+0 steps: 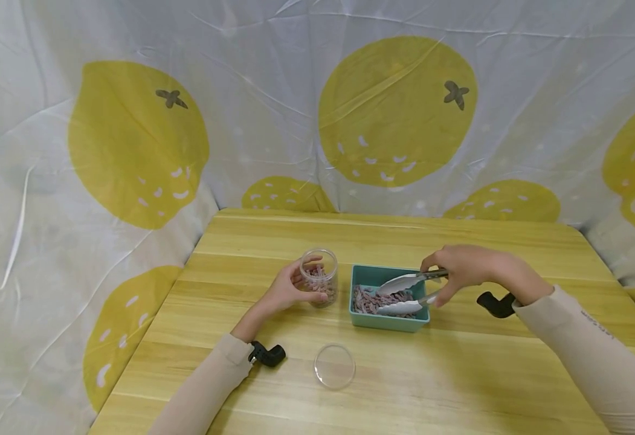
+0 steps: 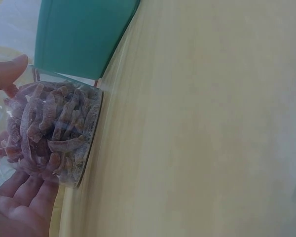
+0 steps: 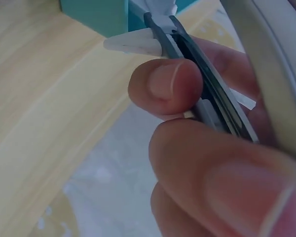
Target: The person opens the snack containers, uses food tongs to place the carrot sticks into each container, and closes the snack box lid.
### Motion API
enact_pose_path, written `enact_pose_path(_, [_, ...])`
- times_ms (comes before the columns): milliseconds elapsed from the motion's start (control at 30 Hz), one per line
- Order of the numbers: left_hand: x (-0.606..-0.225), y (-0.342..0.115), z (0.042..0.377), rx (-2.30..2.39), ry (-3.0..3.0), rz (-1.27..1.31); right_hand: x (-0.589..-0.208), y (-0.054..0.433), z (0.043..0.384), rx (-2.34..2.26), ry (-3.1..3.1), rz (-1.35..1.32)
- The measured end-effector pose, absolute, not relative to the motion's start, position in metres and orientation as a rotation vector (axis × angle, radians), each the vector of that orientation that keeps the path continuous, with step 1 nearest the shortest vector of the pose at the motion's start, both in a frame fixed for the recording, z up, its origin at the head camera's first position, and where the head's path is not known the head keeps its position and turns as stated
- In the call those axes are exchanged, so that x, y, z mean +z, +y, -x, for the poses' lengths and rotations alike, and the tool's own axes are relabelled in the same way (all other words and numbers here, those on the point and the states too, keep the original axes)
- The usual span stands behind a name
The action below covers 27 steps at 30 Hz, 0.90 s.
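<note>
My left hand (image 1: 287, 289) grips a clear round jar (image 1: 325, 290) that stands upright on the table, its mouth uncovered. Reddish-brown strips with a pale dusting (image 2: 49, 128) fill the jar's lower part in the left wrist view. To the right is a teal rectangular box (image 1: 388, 323), holding a layer of similar strips (image 1: 367, 302). My right hand (image 1: 466, 266) holds metal tongs (image 1: 399, 284) by their dark handles. The spread tong ends dip into the box, among the strips. In the right wrist view, fingers (image 3: 167, 86) hold the tongs up close.
A clear round lid (image 1: 335, 366) lies flat on the wooden table (image 1: 431, 386), in front of the jar and box. Behind the table hangs a pale curtain (image 1: 273, 90) printed with yellow lemons. Black cameras (image 1: 268, 354) are worn on both wrists.
</note>
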<state>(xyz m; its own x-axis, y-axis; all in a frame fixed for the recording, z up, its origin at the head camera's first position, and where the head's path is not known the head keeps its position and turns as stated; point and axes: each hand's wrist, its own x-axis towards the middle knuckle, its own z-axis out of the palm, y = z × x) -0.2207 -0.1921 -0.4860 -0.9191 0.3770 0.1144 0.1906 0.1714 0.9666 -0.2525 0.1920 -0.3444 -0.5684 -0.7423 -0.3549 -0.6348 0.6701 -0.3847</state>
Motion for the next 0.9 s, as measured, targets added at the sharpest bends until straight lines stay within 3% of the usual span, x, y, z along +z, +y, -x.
enact_pose_path(900, [-0.4869, -0.1925, 0.2213, 1.836, 2.300, -0.547, -0.3534, 0.1950, 0.2485, -0.316, 2.364, 1.063])
